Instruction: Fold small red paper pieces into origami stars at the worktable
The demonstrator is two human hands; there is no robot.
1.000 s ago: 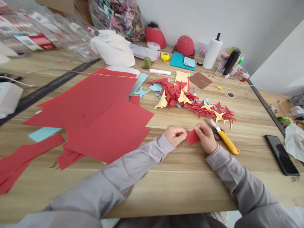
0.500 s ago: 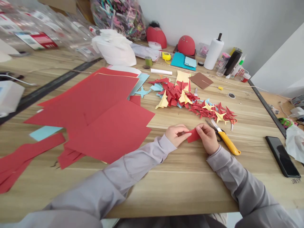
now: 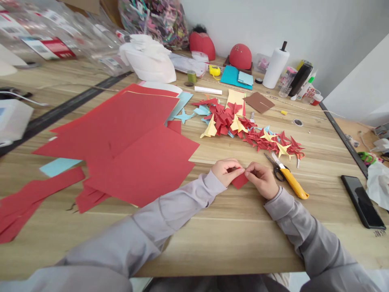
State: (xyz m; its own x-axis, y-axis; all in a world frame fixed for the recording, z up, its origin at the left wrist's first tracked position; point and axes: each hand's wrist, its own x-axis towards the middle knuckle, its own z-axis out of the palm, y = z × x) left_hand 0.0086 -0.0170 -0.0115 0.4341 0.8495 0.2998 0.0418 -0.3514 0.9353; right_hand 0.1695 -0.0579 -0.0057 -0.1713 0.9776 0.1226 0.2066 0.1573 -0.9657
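L hand (image 3: 227, 172) pinching the red square (image 3: 240, 181), thumb on top; R hand (image 3: 261, 179) closed too, fingertips at its upper R edge. Square's btwn the hands, just above the table (image 3: 231, 243) or on it, can't tell which. Cutter (image 3: 294, 183) lies w/ scissors (image 3: 277, 170) just beside R hand; folded stars (image 3: 223, 119) beyond, big red sheets (image 3: 136, 162) off left, phone (image 3: 362, 201) far right.

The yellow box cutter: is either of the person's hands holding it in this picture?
No, the box cutter lies on the table beside the right hand, with no fingers around it.
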